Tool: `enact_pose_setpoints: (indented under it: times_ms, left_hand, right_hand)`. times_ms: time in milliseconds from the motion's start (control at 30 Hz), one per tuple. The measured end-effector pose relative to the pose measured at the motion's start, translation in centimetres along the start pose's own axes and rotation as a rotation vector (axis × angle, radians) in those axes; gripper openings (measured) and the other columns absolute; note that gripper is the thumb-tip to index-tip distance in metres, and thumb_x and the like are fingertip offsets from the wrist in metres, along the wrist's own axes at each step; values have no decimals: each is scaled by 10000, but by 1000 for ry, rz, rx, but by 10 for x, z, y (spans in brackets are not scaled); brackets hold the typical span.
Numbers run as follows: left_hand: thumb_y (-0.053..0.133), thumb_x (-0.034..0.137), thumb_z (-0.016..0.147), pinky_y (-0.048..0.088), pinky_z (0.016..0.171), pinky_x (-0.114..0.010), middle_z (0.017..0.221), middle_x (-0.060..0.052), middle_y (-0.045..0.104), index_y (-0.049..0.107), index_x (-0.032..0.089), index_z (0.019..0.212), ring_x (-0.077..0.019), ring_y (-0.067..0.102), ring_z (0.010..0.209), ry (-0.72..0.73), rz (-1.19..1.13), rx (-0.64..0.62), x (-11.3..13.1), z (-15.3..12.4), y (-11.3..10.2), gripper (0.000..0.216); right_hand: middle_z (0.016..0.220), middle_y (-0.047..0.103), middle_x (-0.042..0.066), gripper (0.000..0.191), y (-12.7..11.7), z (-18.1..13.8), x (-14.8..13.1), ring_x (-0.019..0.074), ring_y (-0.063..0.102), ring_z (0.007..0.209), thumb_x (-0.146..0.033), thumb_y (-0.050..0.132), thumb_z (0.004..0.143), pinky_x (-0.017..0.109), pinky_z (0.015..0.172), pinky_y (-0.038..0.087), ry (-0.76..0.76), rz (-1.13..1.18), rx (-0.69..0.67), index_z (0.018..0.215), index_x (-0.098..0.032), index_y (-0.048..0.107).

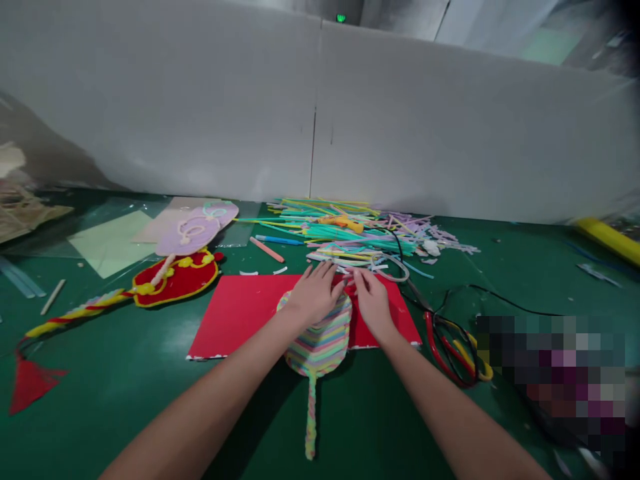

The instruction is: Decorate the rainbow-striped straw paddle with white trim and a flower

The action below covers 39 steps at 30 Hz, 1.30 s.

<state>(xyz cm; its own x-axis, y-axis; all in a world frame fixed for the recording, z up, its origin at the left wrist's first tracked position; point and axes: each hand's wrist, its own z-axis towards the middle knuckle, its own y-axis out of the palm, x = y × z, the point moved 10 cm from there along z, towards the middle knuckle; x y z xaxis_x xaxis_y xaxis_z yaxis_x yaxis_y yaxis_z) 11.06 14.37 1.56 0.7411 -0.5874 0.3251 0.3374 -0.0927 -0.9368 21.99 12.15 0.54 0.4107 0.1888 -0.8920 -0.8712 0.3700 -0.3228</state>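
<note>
A round fan point(319, 347) with pastel zigzag stripes and a twisted handle point(311, 427) lies on a red sheet point(240, 313), its handle pointing toward me. My left hand point(315, 293) rests palm down across the fan's upper part, fingers stretched out. At the fan's upper right edge, my right hand point(371, 300) has its thumb and fingers pinched together close to the left fingertips. Whatever sits in that pinch is too small to make out. The left hand covers much of the fan's top.
Beyond the sheet lies a pile of pastel fuzzy sticks point(350, 233). On the left are a red and yellow fan point(177, 280) with a tassel point(35, 383), purple shapes point(197, 230) and pale green paper point(113, 240). Scissors point(453, 347) and black cable lie right. A white partition point(200, 100) stands behind.
</note>
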Motion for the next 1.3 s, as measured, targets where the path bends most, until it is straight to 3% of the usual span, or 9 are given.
enact_pose_setpoints:
  times_ms: [300, 467, 600, 700, 833, 1000, 1067, 1200, 1300]
  left_hand:
    - [274, 374, 939, 195, 1099, -489, 1425, -88, 410, 435, 217, 1325, -237, 316, 1337, 29, 115, 54, -2, -3, 10, 447]
    - [305, 364, 927, 174, 1097, -526, 1414, -102, 423, 446, 208, 1311, -266, 318, 1331, 61, 111, 61, 2, -5, 7, 438]
    - [441, 271, 852, 195, 1101, -481, 1357, -97, 490, 498, 171, 1256, -309, 365, 1289, 141, 114, 34, 8, -10, 7, 421]
    - [414, 216, 850, 231, 1085, -478, 1339, -68, 508, 519, 180, 1241, -345, 360, 1283, 115, 118, 41, 4, -11, 9, 406]
    - [381, 280, 883, 184, 1088, -522, 1380, -41, 467, 460, 237, 1316, -337, 247, 1348, 71, 147, 58, -3, -8, 21, 442]
    - [353, 403, 887, 117, 1089, -566, 1428, 11, 406, 404, 318, 1356, -325, 166, 1380, 63, 172, 116, -5, -2, 28, 479]
    - [351, 439, 882, 131, 1084, -570, 1418, 16, 421, 403, 331, 1355, -324, 176, 1378, 43, 161, 141, -9, -1, 29, 488]
    - [360, 483, 868, 173, 1070, -567, 1398, 15, 449, 417, 341, 1341, -317, 190, 1375, 4, 107, 144, -18, -3, 34, 498]
    - [365, 486, 859, 193, 1061, -560, 1378, 12, 474, 437, 341, 1326, -312, 202, 1371, -3, 62, 161, -22, -4, 37, 494]
  right_hand:
    - [826, 669, 70, 358, -4, -3, -9, 202, 617, 766, -427, 357, 912, 329, 696, 493, -40, -50, 55, 922, -184, 621]
    - [926, 635, 90, 316, -3, -2, -40, 222, 564, 918, -385, 378, 916, 378, 836, 444, -157, -98, 74, 917, -192, 628]
    - [1069, 635, 74, 280, 37, 3, -96, 196, 528, 1071, -342, 407, 923, 362, 968, 382, -401, -195, -117, 1002, -216, 644]
    - [1245, 572, 79, 346, 75, 9, -116, 195, 458, 1204, -407, 398, 922, 366, 1050, 302, -468, -313, -242, 1055, -211, 651]
    - [1431, 400, 64, 456, 114, 16, -98, 232, 260, 1358, -501, 347, 913, 435, 1100, 192, -375, -470, -383, 1208, -242, 579]
    - [1459, 352, 68, 548, 132, 8, -65, 270, 230, 1370, -591, 291, 887, 489, 1095, 154, -291, -584, -515, 1269, -277, 528]
    - [1447, 373, 66, 550, 134, 6, -63, 275, 242, 1365, -600, 298, 880, 497, 1096, 136, -290, -602, -490, 1259, -282, 538]
    - [1404, 443, 29, 465, 129, 10, -59, 292, 265, 1349, -581, 377, 865, 549, 1082, 101, -199, -617, -300, 1182, -320, 596]
    - [1385, 467, 20, 403, 136, 9, -58, 291, 290, 1335, -544, 457, 850, 537, 1081, 117, -212, -602, -322, 1144, -324, 623]
